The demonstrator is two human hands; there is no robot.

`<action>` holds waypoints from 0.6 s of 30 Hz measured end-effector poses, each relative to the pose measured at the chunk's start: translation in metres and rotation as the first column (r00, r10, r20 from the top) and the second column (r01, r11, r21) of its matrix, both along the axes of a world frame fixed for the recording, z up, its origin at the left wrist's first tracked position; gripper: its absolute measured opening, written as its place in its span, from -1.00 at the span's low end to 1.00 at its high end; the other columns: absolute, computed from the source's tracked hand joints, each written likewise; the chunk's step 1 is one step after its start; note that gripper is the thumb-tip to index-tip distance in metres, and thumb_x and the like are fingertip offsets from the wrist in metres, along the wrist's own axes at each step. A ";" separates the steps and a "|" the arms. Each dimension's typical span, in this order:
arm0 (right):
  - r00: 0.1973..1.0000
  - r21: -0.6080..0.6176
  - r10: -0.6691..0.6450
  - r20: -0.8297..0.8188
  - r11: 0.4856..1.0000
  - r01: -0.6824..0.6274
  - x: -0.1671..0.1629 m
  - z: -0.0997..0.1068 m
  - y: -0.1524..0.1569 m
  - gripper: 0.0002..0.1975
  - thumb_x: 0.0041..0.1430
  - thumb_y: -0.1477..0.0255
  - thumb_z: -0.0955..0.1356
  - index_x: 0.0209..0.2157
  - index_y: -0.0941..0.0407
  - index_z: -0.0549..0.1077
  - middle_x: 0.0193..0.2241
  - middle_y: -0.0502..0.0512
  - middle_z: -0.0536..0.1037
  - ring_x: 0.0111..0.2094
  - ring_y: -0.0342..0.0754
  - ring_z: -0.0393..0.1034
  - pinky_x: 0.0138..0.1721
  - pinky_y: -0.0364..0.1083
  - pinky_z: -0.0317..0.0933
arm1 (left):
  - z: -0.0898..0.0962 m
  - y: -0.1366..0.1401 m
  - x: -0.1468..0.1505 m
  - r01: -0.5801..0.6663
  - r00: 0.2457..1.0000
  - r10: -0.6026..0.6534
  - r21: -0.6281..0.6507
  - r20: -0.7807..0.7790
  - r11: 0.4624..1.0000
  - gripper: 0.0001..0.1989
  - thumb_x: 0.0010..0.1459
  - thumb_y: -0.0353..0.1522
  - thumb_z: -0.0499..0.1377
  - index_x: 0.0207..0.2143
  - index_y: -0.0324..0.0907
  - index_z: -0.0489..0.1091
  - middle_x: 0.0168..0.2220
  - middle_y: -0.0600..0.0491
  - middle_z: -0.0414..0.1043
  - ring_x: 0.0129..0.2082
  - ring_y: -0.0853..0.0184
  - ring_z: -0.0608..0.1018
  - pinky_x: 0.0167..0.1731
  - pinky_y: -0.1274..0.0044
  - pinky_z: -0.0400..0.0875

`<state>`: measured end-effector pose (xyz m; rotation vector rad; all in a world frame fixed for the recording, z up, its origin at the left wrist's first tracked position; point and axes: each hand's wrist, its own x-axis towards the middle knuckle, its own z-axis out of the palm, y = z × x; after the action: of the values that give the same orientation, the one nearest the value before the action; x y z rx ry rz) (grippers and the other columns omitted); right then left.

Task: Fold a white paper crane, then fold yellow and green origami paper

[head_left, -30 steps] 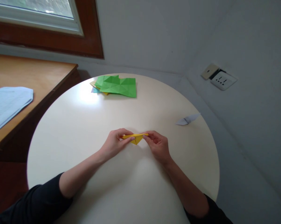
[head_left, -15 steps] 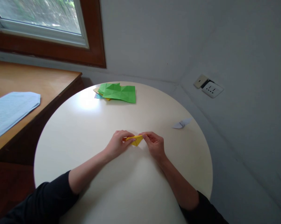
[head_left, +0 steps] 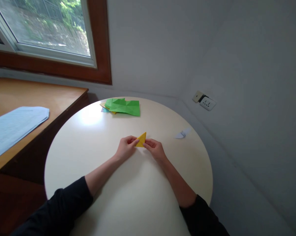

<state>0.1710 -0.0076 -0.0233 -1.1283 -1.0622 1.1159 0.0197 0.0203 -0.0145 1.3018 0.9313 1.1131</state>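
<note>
A small yellow folded paper (head_left: 142, 140), triangular in outline with one corner pointing up, is held over the middle of the round table. My left hand (head_left: 127, 146) pinches its left side, the thumb lying across the front. On the other side, my right hand (head_left: 155, 149) grips the lower right edge between thumb and fingertips. The fingers behind the paper are partly hidden.
On the white round table (head_left: 128, 196), creased green paper (head_left: 124, 107) lies over other coloured sheets at the far edge. A white folded paper piece (head_left: 183, 133) rests at the right. Left stands a wooden desk (head_left: 39, 91) with printed sheets (head_left: 20, 126). A wall socket (head_left: 207, 103) is at right.
The yellow paper has been turned, so a corner that pointed down now gives way to one pointing up. Both hands keep hold of it. The camera view has tilted up and shifted slightly.
</note>
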 end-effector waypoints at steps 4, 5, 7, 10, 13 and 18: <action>0.998 0.024 -0.055 0.000 0.998 0.055 -0.001 -0.004 0.004 -0.71 -0.33 0.34 0.50 -0.47 0.16 0.51 -0.48 0.07 0.60 -0.42 -0.05 0.48 -0.25 -0.03 0.34 | -0.005 0.004 0.004 -0.018 0.998 0.019 -0.020 0.058 1.000 -0.67 -0.18 -0.16 0.29 -0.51 -0.29 0.44 -0.51 0.02 0.47 -0.48 0.35 0.46 -0.43 0.56 0.28; 0.998 0.029 -0.066 -0.003 0.997 0.066 -0.001 -0.004 0.005 -0.71 -0.33 0.34 0.50 -0.47 0.16 0.51 -0.47 0.07 0.60 -0.42 -0.04 0.48 -0.26 -0.04 0.34 | -0.006 0.004 0.005 -0.023 0.997 0.025 -0.027 0.072 0.999 -0.66 -0.20 -0.15 0.29 -0.52 -0.29 0.44 -0.52 0.02 0.47 -0.48 0.35 0.46 -0.43 0.56 0.28; 0.996 0.039 -0.083 -0.008 0.996 0.084 -0.003 -0.005 0.006 -0.71 -0.33 0.35 0.50 -0.47 0.16 0.50 -0.47 0.08 0.60 -0.41 -0.03 0.48 -0.28 -0.04 0.34 | -0.007 0.005 0.006 -0.034 0.994 0.038 -0.042 0.098 0.999 -0.64 -0.23 -0.14 0.31 -0.53 -0.28 0.44 -0.54 0.03 0.46 -0.50 0.35 0.45 -0.44 0.56 0.27; 0.996 0.051 -0.092 -0.009 0.994 0.092 -0.004 -0.004 0.006 -0.71 -0.30 0.35 0.49 -0.44 0.15 0.51 -0.47 0.08 0.60 -0.40 -0.02 0.49 -0.30 -0.04 0.34 | -0.007 0.006 0.007 -0.043 0.989 0.051 -0.062 0.138 0.997 -0.62 -0.24 -0.13 0.31 -0.53 -0.28 0.43 -0.55 0.04 0.46 -0.52 0.37 0.45 -0.45 0.57 0.26; 0.996 0.063 -0.085 -0.007 0.994 0.085 -0.005 -0.001 0.005 -0.71 -0.27 0.33 0.48 -0.41 0.14 0.51 -0.45 0.09 0.60 -0.39 0.00 0.49 -0.33 -0.05 0.33 | -0.005 0.006 0.007 -0.036 0.982 0.051 -0.083 0.181 0.996 -0.58 -0.26 -0.11 0.32 -0.45 -0.28 0.42 -0.53 0.02 0.48 -0.52 0.35 0.47 -0.46 0.57 0.26; 0.997 0.076 -0.077 -0.016 0.994 0.078 -0.005 -0.001 0.006 -0.69 -0.18 0.28 0.44 -0.36 0.15 0.51 -0.44 0.10 0.60 -0.45 -0.03 0.49 -0.40 -0.09 0.30 | -0.003 0.008 0.006 -0.020 0.971 0.043 -0.101 0.235 0.995 -0.52 -0.24 -0.14 0.33 -0.30 -0.21 0.32 -0.55 0.05 0.50 -0.56 0.36 0.48 -0.54 0.60 0.22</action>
<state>0.1658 -0.0020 -0.0241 -1.0910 -1.0339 1.0121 0.0261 0.0282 -0.0175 1.0510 0.8200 1.2029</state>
